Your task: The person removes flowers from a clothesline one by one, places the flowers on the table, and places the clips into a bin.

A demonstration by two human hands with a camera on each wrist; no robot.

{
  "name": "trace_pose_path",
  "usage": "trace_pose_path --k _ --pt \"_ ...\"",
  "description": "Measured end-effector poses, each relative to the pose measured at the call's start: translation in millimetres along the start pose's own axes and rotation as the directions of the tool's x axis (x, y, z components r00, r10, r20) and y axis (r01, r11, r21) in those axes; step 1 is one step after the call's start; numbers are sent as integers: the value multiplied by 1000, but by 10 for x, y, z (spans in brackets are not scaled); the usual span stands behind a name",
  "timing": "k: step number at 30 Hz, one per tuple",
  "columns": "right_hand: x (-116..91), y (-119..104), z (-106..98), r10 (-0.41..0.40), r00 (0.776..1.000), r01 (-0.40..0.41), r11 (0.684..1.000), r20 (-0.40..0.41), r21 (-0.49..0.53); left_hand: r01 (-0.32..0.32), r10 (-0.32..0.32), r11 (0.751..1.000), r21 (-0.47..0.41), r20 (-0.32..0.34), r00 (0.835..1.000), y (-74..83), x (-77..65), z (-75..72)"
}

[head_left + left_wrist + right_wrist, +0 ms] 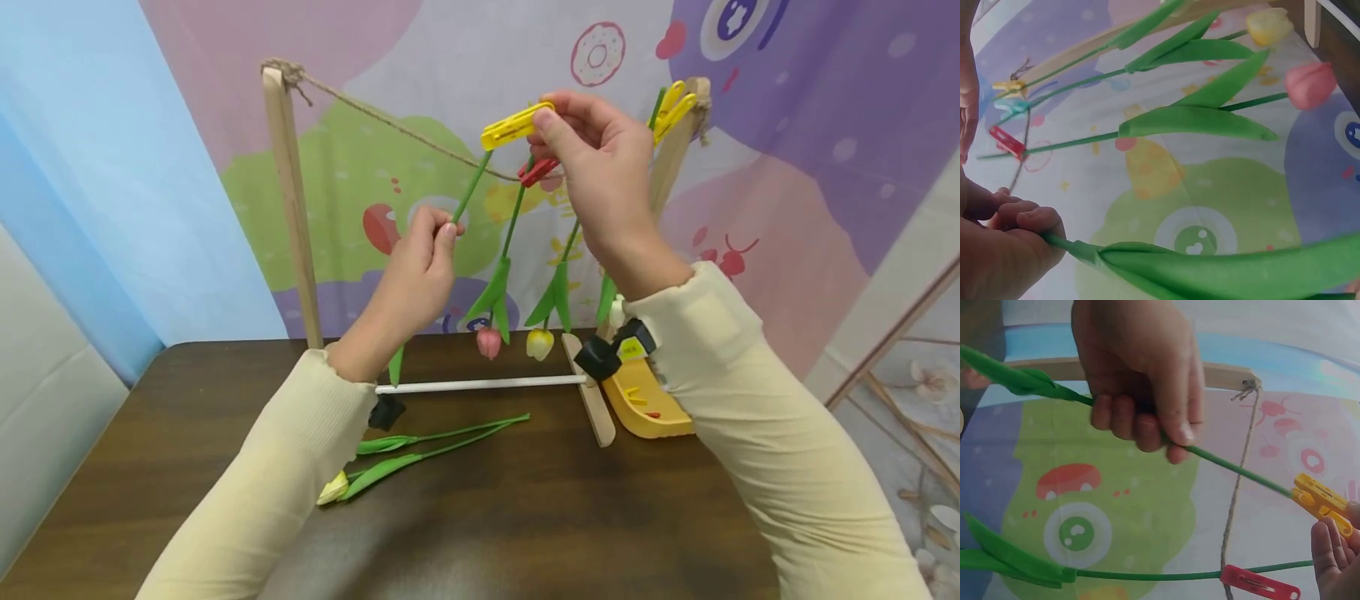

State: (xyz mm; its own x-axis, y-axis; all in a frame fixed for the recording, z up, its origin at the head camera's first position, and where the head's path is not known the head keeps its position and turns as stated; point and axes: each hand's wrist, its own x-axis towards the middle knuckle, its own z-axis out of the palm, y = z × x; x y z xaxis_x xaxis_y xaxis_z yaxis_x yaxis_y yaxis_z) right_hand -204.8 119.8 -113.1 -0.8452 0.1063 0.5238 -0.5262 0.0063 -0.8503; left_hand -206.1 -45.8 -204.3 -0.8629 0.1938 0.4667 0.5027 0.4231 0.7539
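Left fingers [425, 222] curl round 1 green stem [472, 187]; right fingers [583, 108] pinch 1 yellow clothespin [512, 127] (touching that stem).

L fingers [1122, 419] grip grn stem [1235, 467] | R fingers [1321, 542] hold ylw peg [1321, 499]

From here I can read no words or numbers; on the right, a yellow-green label [633, 348] on a black wrist device [639, 330] bears small dark marks too blurred for me to make out
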Motion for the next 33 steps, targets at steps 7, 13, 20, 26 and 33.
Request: trace_pose_path --k 7,13,20,26,33 --pt "-89 29 -100 7 1000 -6 995 -11 96 7 -12 997 76 71 997 -29 -84 7" --pt "-186 118 -259 23 1000 -21 992 -14 126 10 -30 990 139 142 989 -85 -163 53" --pt "-348 208 -447 65 998 -65 981 4 181 -11 -38 972 236 205 978 -149 -297 145" --pt "-467 277 -597 103 994 -106 947 25 303 -95 7 927 363 237 971 -209 -459 260" --pt "-590 375 -775 180 983 -182 914 40 362 -238 151 797 555 198 969 -333 -700 446"
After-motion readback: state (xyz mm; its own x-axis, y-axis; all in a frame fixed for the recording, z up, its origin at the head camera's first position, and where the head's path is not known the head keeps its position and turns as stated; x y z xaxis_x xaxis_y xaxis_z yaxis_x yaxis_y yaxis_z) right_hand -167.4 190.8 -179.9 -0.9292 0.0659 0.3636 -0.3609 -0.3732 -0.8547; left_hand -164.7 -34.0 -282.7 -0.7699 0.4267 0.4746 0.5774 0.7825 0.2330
